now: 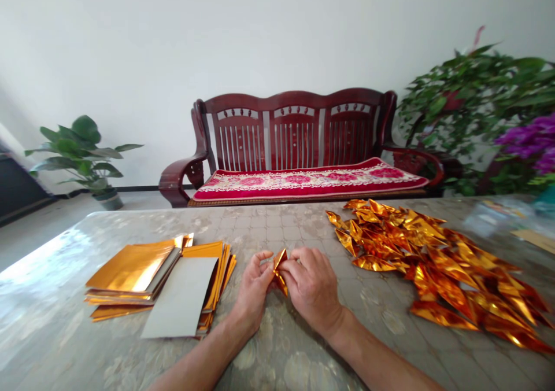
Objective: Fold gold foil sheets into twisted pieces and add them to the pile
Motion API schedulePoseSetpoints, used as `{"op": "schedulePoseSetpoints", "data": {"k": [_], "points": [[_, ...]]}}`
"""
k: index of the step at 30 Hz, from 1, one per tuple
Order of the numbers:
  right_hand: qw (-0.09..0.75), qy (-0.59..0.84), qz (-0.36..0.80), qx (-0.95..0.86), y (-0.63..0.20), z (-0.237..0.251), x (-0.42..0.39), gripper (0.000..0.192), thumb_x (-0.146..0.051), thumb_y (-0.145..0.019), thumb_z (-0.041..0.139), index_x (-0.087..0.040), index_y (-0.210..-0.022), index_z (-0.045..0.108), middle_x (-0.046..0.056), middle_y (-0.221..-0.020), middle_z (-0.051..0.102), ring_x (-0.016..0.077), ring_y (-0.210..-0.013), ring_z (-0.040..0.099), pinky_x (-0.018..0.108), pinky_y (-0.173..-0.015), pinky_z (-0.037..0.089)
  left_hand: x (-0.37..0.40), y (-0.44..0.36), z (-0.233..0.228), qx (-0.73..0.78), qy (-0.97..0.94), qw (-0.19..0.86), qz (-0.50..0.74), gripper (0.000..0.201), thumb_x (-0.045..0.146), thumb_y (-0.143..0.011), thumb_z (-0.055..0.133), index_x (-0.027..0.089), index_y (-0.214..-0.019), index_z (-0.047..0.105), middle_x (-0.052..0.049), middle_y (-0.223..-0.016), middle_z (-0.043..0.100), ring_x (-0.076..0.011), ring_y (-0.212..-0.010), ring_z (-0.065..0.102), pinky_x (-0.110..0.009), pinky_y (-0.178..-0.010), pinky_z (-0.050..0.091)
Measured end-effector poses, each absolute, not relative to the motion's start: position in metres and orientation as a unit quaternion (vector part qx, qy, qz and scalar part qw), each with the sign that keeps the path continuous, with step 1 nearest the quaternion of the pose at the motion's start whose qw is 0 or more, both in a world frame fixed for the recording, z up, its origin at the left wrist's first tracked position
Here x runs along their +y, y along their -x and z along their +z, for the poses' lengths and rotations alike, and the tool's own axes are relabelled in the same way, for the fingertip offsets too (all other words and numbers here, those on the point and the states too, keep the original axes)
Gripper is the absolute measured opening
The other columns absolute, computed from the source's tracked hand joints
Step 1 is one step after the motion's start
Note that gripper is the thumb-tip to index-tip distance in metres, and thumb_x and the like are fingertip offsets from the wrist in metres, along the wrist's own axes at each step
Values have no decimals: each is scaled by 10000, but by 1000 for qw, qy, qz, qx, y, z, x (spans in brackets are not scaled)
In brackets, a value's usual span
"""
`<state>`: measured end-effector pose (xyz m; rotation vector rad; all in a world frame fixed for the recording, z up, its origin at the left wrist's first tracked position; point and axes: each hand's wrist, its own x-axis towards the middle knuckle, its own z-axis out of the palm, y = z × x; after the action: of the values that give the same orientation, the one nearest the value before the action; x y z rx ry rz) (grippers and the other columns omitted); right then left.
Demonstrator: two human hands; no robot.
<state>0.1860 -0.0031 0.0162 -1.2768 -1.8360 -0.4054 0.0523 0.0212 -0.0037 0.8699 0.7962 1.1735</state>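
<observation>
Between my two hands, just above the table, is a piece of folded gold foil paper [280, 261] with a pointed shape. My left hand [255, 287] pinches its left side between thumb and fingers. On the other side, my right hand [314, 284] grips it with curled fingers, which hide part of it. Left of my hands lie a stack of flat gold foil sheets [130, 269] and a second stack topped by a sheet with its grey-white back [184, 298] up. A large heap of folded gold foil pieces [416, 246] spreads out to the right.
The table [277, 350] has a patterned, glossy cover. Clear plastic bags [498, 217] lie at its far right. Beyond it stands a dark red wooden bench [295, 131] with a red floral cushion [303, 180]. Potted plants [84, 154] flank the bench.
</observation>
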Motion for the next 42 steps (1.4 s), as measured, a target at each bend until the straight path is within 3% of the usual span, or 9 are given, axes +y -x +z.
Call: {"op": "schedulePoseSetpoints", "data": {"k": [10,19,23,26,29,34,38,42], "points": [[348,530,-193,-749,-187,9,3,139,-181,-919,552,-197,-786,588,50,-838,572,220,-803,441,367,-724,324,23,-55,-8,399,-413,614,541,496,394,-697,772,179,-1050,498,30,-694,661,-114,-589,580,-218,-579,427],[354,538,-196,-739,-184,10,1,145,-181,-926,554,-200,-789,597,48,-834,586,218,-793,456,362,-717,336,27,-53,-12,406,-426,595,547,448,362,-717,744,174,-1058,522,14,-711,673,-125,-614,595,-225,-599,429],[397,519,-146,-743,-187,13,-1,117,-210,-951,529,-216,-918,640,52,-925,629,216,-860,510,354,-768,377,31,-50,-11,407,-391,633,530,503,375,-683,773,183,-1067,511,17,-727,672,-121,-618,606,-213,-578,434],[473,480,-74,-735,-196,14,3,226,-134,-948,437,-212,-1046,625,65,-1027,638,211,-961,550,361,-850,424,33,-47,-6,400,-348,683,502,532,359,-659,804,188,-1071,514,23,-734,669,-103,-594,598,-192,-551,442],[525,417,-12,-742,-209,12,10,331,-35,-881,380,-215,-1039,609,68,-1113,635,198,-1052,567,375,-921,452,33,-44,0,392,-323,726,464,502,290,-663,817,182,-1062,532,16,-751,675,-83,-560,585,-172,-517,447],[496,358,38,-790,-224,13,18,436,38,-775,368,-231,-996,631,67,-1280,596,200,-1170,550,412,-971,460,37,-38,6,365,-316,785,388,384,199,-710,792,167,-1027,578,16,-772,650,-58,-535,568,-143,-460,452],[466,339,63,-815,-229,16,21,478,60,-750,386,-237,-1023,642,47,-1151,648,181,-1078,588,381,-928,476,39,-33,7,343,-309,818,343,318,145,-718,784,136,-988,616,34,-707,588,-33,-493,529,-113,-428,428],[439,336,44,-832,-231,14,24,401,26,-817,459,-249,-1031,660,31,-1031,675,176,-949,600,355,-845,480,40,-32,7,324,-301,834,330,274,139,-729,777,127,-958,626,32,-694,578,-25,-484,514,-101,-427,419]]}}
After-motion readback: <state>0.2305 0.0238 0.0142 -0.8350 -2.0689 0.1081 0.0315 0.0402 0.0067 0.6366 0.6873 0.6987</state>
